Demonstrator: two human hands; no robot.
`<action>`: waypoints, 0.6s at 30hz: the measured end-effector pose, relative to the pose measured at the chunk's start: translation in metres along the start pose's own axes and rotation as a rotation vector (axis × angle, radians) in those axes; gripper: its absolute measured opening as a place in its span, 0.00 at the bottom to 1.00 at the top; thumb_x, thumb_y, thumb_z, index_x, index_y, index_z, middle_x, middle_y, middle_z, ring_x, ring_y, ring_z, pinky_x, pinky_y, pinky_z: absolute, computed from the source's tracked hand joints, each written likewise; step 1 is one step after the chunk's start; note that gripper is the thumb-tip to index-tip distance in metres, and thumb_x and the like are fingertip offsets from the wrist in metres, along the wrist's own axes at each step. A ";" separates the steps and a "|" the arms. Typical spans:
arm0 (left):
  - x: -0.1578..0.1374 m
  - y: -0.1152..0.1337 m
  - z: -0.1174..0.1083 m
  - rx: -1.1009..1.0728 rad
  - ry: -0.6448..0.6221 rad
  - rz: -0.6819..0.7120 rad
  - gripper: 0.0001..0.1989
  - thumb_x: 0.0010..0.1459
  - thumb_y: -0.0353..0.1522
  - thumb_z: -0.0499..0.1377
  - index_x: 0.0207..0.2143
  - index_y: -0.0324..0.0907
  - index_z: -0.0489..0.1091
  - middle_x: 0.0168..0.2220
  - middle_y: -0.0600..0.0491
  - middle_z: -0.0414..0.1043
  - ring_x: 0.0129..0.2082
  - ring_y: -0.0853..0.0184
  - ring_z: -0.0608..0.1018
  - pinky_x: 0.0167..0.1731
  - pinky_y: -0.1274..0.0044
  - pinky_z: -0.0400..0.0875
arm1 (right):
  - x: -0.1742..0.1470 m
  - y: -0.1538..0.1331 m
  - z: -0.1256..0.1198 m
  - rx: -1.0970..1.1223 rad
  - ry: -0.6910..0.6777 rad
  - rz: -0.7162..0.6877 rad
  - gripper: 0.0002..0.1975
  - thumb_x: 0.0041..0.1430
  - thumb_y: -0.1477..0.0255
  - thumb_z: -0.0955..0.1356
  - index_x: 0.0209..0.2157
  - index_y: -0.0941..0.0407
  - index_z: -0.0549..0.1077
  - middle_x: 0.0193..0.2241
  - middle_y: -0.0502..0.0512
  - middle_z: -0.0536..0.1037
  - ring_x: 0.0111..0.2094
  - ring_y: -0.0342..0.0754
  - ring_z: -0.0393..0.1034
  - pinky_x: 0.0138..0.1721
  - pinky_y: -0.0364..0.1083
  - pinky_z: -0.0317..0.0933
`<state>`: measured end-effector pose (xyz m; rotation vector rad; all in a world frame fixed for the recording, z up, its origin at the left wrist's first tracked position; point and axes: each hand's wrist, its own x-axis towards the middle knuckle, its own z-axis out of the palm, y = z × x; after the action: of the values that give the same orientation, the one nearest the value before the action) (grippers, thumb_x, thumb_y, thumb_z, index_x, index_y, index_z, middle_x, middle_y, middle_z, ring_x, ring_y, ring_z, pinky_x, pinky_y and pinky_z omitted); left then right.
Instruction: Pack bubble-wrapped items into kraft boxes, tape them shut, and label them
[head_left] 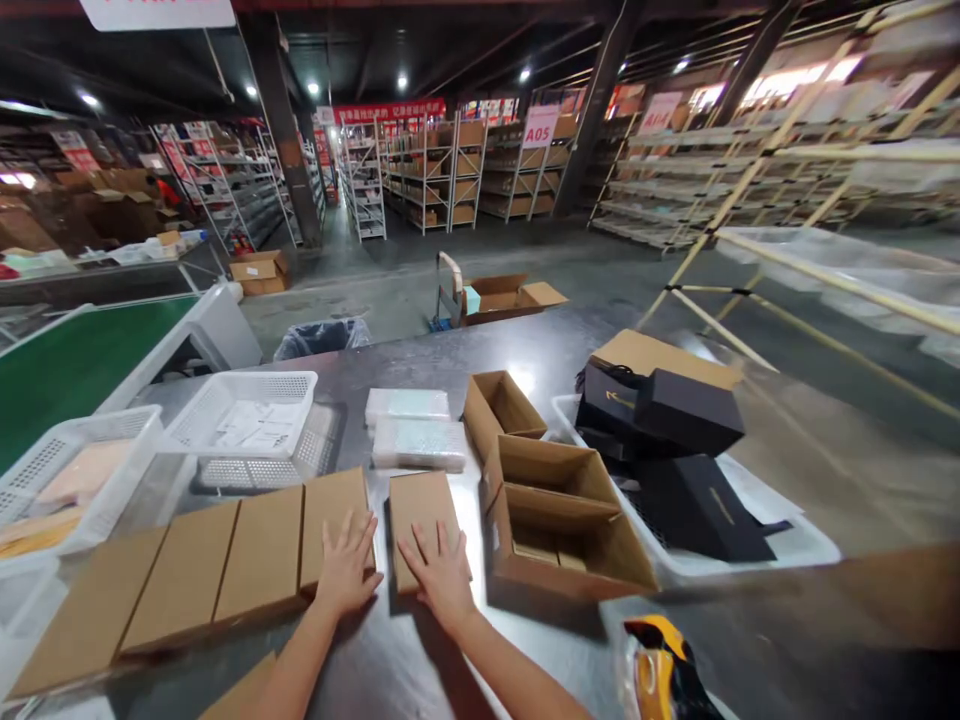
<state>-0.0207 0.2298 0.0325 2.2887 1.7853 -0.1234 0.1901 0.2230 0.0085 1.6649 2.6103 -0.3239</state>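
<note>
My left hand (346, 562) flat, palm down, fingers spread forward. My right hand (439, 565) same, just beside it. Both forearms bare, angling in from below.

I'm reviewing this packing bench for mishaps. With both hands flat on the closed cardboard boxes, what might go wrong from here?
1. The right hand presses a closed box that lies apart from the row of closed boxes under the left hand; on the shiny metal table it may slide.
2. The open carton sits close by the right hand, so a push could knock it.
3. The black boxes are piled loosely in a white tray and might topple.
</note>
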 end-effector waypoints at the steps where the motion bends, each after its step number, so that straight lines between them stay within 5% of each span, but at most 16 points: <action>1: -0.001 -0.002 0.001 -0.004 -0.011 0.003 0.44 0.54 0.41 0.55 0.70 0.47 0.42 0.72 0.53 0.39 0.71 0.49 0.38 0.63 0.43 0.25 | 0.012 -0.006 -0.003 0.020 -0.006 -0.017 0.51 0.47 0.69 0.78 0.67 0.37 0.51 0.70 0.56 0.48 0.68 0.77 0.40 0.57 0.83 0.35; 4: -0.002 -0.001 0.000 0.034 -0.042 -0.031 0.47 0.52 0.40 0.58 0.70 0.47 0.39 0.72 0.53 0.38 0.71 0.49 0.39 0.63 0.43 0.28 | 0.043 -0.019 -0.015 0.073 0.033 -0.088 0.43 0.55 0.68 0.74 0.67 0.38 0.53 0.70 0.53 0.49 0.68 0.74 0.40 0.59 0.81 0.33; 7: -0.001 0.004 0.000 0.133 -0.020 -0.086 0.40 0.57 0.34 0.54 0.70 0.48 0.41 0.72 0.53 0.39 0.71 0.50 0.41 0.63 0.42 0.31 | 0.051 -0.024 -0.028 0.122 0.018 -0.120 0.40 0.57 0.65 0.72 0.67 0.40 0.54 0.70 0.54 0.49 0.69 0.73 0.38 0.60 0.79 0.31; 9: -0.001 0.007 0.001 0.195 0.001 -0.094 0.35 0.60 0.33 0.50 0.69 0.49 0.45 0.71 0.53 0.40 0.71 0.50 0.43 0.63 0.42 0.33 | 0.044 -0.024 -0.037 0.190 -0.012 -0.192 0.42 0.57 0.61 0.72 0.68 0.43 0.50 0.71 0.59 0.47 0.69 0.71 0.39 0.62 0.77 0.34; 12: 0.000 0.009 0.003 0.257 0.006 -0.102 0.31 0.64 0.34 0.47 0.68 0.50 0.46 0.71 0.54 0.41 0.71 0.51 0.45 0.63 0.42 0.35 | 0.012 -0.011 -0.054 0.238 0.115 -0.260 0.42 0.60 0.59 0.68 0.70 0.48 0.46 0.71 0.64 0.42 0.70 0.65 0.38 0.65 0.71 0.36; 16: -0.002 0.011 0.006 0.294 0.036 -0.133 0.29 0.66 0.33 0.45 0.68 0.52 0.45 0.71 0.55 0.41 0.71 0.53 0.45 0.63 0.42 0.40 | -0.060 0.052 -0.085 0.121 0.458 0.041 0.37 0.62 0.60 0.66 0.68 0.58 0.53 0.69 0.72 0.48 0.70 0.65 0.40 0.65 0.69 0.36; 18: -0.002 0.012 0.005 0.299 0.048 -0.139 0.29 0.66 0.32 0.44 0.68 0.53 0.45 0.72 0.55 0.41 0.71 0.53 0.46 0.63 0.42 0.41 | -0.096 0.096 -0.103 0.050 0.495 0.185 0.39 0.59 0.58 0.67 0.66 0.62 0.57 0.66 0.75 0.57 0.67 0.67 0.49 0.64 0.68 0.39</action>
<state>-0.0090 0.2242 0.0293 2.3764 2.0730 -0.3874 0.3269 0.1960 0.1065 2.2284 2.7425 0.0392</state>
